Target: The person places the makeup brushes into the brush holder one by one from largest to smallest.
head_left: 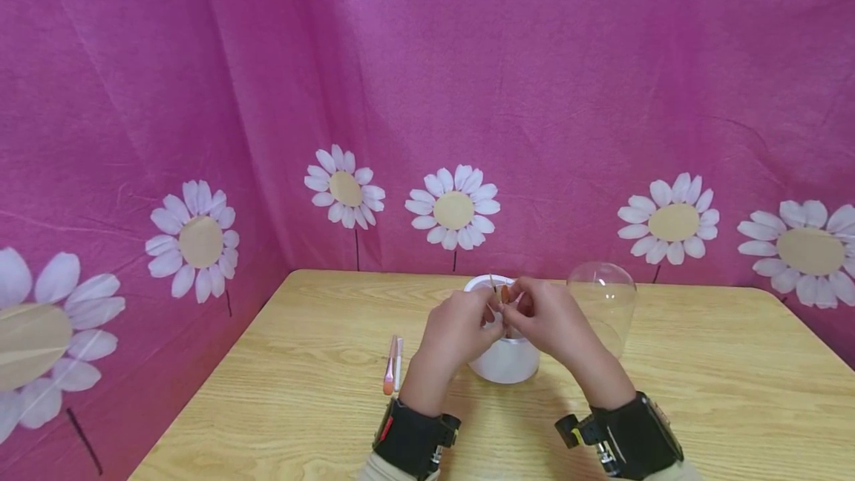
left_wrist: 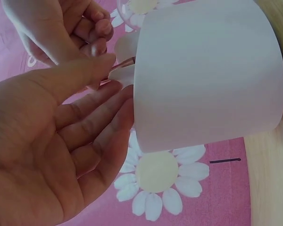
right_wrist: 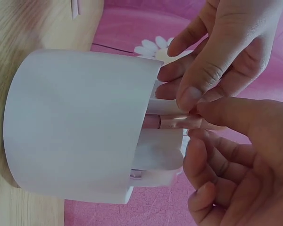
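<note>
A white round brush holder (head_left: 504, 359) with inner dividers stands upright on the table, both hands over its top. My right hand (right_wrist: 240, 150) pinches a makeup brush (right_wrist: 179, 122) between thumb and fingers; the brush has a shiny copper-coloured ferrule and its lower end is inside the holder. Beside it, my left hand (left_wrist: 61, 141) has its fingers loosely bent at the holder's rim, with its thumb tip close to the brush and the right thumb. From the head view, an orange brush tip (head_left: 505, 293) shows between the hands.
A clear dome cover (head_left: 604, 310) stands on the table right of the holder. To the left lie a makeup brush (head_left: 390, 370) and a slim white stick (head_left: 398, 364). The wooden table (head_left: 721, 377) meets a pink curtain with daisies (head_left: 534, 95).
</note>
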`<state>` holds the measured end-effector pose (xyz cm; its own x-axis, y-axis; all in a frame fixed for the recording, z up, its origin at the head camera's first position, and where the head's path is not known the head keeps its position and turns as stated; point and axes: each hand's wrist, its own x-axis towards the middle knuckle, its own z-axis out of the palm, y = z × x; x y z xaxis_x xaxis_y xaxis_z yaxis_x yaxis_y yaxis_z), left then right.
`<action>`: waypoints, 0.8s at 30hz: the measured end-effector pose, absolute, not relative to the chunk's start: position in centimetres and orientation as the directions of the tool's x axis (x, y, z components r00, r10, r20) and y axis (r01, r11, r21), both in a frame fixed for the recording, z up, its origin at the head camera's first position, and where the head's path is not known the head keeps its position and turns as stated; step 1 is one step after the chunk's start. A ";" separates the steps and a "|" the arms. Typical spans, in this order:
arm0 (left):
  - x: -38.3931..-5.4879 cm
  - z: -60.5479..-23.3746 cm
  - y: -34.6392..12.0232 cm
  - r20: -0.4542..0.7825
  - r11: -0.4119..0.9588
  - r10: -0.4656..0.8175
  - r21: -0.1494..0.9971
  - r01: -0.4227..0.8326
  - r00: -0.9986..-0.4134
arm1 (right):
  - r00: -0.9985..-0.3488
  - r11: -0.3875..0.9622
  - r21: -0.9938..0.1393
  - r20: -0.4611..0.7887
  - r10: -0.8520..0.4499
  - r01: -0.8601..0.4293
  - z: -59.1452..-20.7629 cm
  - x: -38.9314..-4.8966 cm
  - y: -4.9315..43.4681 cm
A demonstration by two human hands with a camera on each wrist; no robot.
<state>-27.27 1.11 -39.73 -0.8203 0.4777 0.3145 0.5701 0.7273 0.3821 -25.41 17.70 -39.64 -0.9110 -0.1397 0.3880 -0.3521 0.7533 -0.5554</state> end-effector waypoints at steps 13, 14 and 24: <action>-27.2 -39.9 1.2 0.343 0.726 0.455 0.391 0.565 -0.822 | -0.917 0.789 -0.516 0.371 -0.145 -0.333 -39.5 -25.4 18.2; -27.2 -39.9 1.2 0.343 0.726 0.454 0.393 0.564 -0.823 | -0.915 0.790 -0.511 0.375 -0.149 -0.338 -39.5 -25.4 18.2; -27.1 -39.9 1.2 0.330 0.724 0.449 0.411 0.554 -0.831 | -0.925 0.787 -0.522 0.349 -0.152 -0.327 -39.5 -25.3 18.1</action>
<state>-27.13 1.22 -39.89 -0.8306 0.4486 0.3298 0.5541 0.7241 0.4107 -25.29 18.15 -39.47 -0.9246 -0.1524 0.3491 -0.3271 0.7874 -0.5225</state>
